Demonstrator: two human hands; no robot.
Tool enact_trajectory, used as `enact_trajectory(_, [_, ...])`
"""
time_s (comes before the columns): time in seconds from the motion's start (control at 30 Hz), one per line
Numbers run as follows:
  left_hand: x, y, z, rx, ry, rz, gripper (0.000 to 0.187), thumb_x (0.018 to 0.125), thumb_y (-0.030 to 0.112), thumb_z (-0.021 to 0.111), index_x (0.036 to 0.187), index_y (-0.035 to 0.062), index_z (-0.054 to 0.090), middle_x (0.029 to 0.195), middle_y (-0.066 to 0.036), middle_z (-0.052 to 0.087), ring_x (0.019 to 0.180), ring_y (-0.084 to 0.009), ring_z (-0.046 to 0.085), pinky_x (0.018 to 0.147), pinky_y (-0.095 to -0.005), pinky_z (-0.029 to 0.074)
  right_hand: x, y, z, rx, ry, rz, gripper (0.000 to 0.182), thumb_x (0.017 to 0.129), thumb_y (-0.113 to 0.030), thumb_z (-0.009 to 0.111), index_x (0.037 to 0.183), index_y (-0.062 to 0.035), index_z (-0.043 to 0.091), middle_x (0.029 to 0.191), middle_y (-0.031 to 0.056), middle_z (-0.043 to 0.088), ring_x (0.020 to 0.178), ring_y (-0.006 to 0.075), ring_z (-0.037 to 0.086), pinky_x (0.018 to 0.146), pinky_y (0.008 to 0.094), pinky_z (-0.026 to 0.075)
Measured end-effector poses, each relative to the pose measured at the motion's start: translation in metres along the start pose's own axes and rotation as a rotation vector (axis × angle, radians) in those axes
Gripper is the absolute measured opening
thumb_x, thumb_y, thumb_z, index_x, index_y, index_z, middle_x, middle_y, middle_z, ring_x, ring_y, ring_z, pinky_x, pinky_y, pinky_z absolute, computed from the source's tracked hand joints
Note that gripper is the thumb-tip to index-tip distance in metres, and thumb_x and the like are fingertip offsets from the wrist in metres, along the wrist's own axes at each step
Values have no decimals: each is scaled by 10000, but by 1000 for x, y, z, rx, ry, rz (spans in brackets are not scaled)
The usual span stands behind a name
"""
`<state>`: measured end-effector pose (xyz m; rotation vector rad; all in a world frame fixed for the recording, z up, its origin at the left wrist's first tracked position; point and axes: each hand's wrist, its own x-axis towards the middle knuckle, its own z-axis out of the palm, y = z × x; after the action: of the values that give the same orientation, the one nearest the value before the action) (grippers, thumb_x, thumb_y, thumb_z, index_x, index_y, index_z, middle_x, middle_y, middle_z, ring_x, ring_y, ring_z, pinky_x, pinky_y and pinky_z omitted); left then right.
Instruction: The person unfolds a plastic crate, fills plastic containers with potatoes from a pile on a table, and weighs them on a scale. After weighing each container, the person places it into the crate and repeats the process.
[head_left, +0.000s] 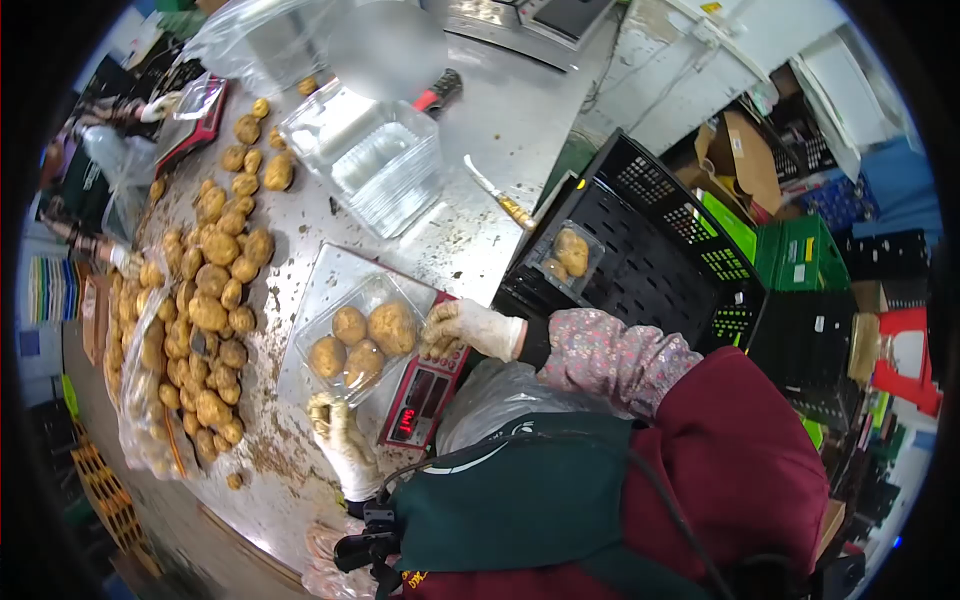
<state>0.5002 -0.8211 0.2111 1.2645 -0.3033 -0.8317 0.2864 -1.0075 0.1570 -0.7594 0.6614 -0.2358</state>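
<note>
Tray of four potatoes is framed by two gloved hands on a scale

The metal table (pixel 280 500) is spread beneath both hands. The black crate (pixel 650 270) is placed above and to the right of the right hand (pixel 472 330); one packed tray (pixel 592 270) is held in its near corner. Loose potatoes (pixel 210 312) are heaped above and to the left of the left hand (pixel 345 445), partly under clear plastic. The red-edged scale (pixel 410 405) is set between the hands, its display lit red. Stacked clear trays (pixel 385 170) are seen above the right hand. The filled clear tray (pixel 375 290) is rested on the scale, just beside both hands. A knife (pixel 500 193) is laid above the right hand. The fingers of each hand are slightly bent at the filled tray's edges; whether it is gripped cannot be told.
</note>
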Motion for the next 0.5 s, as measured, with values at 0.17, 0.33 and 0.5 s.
enact_trajectory(0.17, [46,7,24,-230,-143,-127,465,867,64,622,1316,20,510,1262,-132,571,1108,-206,586,962,-362,513,-66,-87,-73,-1179,-451,-879,243,976,-147,576,1101,36,675,1123,157,687,1050,211,657,954,303,500])
enact_trajectory(0.33, [65,30,203,102,-828,-366,458,848,39,601,1297,-17,533,1307,-146,569,1149,-182,581,964,-304,487,-112,-124,-141,-22,-247,-116,632,914,-229,673,1449,-9,418,1406,122,517,1215,209,554,1007,338,462])
enact_trajectory(0.5, [78,-9,294,379,-958,-89,461,909,146,646,1326,-15,534,1331,-153,570,1177,-190,564,989,-319,463,-179,-108,-160,-68,60,-280,615,888,-149,670,1429,13,426,1337,98,575,1217,205,559,1060,357,427])
